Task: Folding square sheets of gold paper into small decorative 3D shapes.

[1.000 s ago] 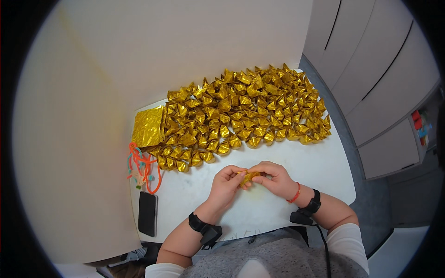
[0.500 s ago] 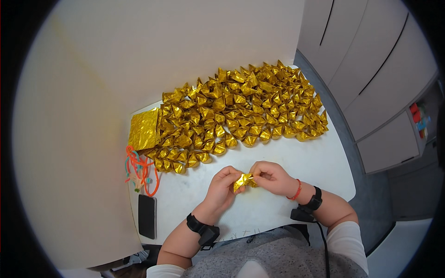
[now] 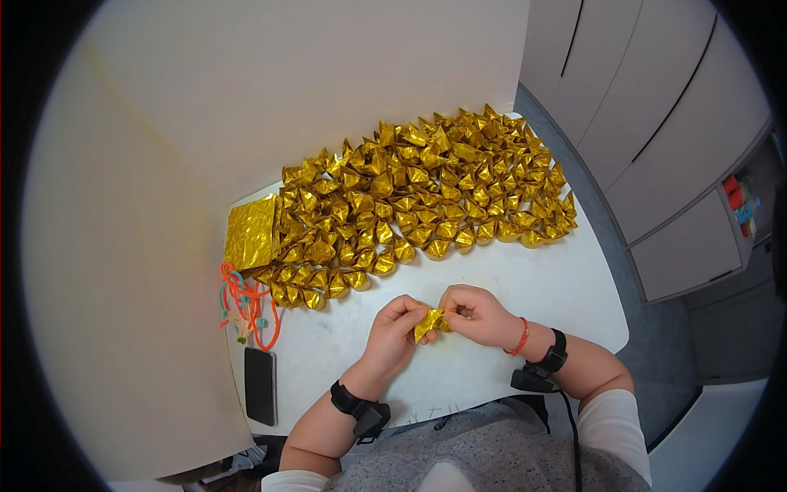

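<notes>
Between my hands, above the near part of the white table, is a small piece of folded gold foil paper (image 3: 427, 325). My left hand (image 3: 395, 334) pinches its left end between thumb and fingers. My right hand (image 3: 479, 317) is closed on its right end, and those fingertips hide part of the fold. Beyond my hands stand rows of finished gold foil paper ingots (image 3: 410, 193), packed closely together. At their left end lies a stack of flat, square gold foil sheets (image 3: 251, 234).
On the table's (image 3: 344, 385) left edge lie orange and teal cords (image 3: 250, 305) and a dark phone (image 3: 261, 387). A pale wall (image 3: 344, 74) borders the far and left sides. Grey cabinets (image 3: 656, 115) stand at the right. A black cable (image 3: 577, 447) runs down from my right wrist.
The fingers of my right hand have shifted slightly left along the foil paper, and less of its right end shows. The whole view has moved a little.
</notes>
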Motion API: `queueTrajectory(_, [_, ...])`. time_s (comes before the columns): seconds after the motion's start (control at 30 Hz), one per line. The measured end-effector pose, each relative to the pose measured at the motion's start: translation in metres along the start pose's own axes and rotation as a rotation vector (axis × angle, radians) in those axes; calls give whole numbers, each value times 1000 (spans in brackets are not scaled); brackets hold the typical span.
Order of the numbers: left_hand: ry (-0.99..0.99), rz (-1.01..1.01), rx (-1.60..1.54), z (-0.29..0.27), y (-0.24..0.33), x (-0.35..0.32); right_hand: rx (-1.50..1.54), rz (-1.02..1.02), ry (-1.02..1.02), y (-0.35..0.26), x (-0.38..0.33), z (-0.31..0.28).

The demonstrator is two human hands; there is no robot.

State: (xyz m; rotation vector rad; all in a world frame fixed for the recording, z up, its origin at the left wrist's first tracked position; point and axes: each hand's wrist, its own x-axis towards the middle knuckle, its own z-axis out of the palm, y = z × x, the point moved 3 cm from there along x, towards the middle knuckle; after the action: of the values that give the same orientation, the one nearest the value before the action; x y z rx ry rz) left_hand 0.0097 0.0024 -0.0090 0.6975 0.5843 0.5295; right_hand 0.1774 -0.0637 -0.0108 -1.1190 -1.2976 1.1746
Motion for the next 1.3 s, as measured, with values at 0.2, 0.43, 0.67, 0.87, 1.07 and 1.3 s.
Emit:
queueTrajectory(0.2, [13,67,11,-3,2,-1,-11,-55,-2,-11,1,-1])
queueTrajectory(0.43, [-50,72,93,0,-2,-2,197,100,86,-5,0,1])
queueTrajectory(0.67, [-44,145,126,-2,-3,1,207,217,97,1,1,-8])
queueTrajectory(0.87, [-67,137,212,-2,-6,1,-37,13,127,-7,-1,-7])
queueTrajectory(1.07, [-28,169,267,-1,-3,0,-358,-120,195,-30,-2,-2])
queueTrajectory(1.3, [-12,306,423,3,-1,-3,-754,-520,226,-55,-1,3])
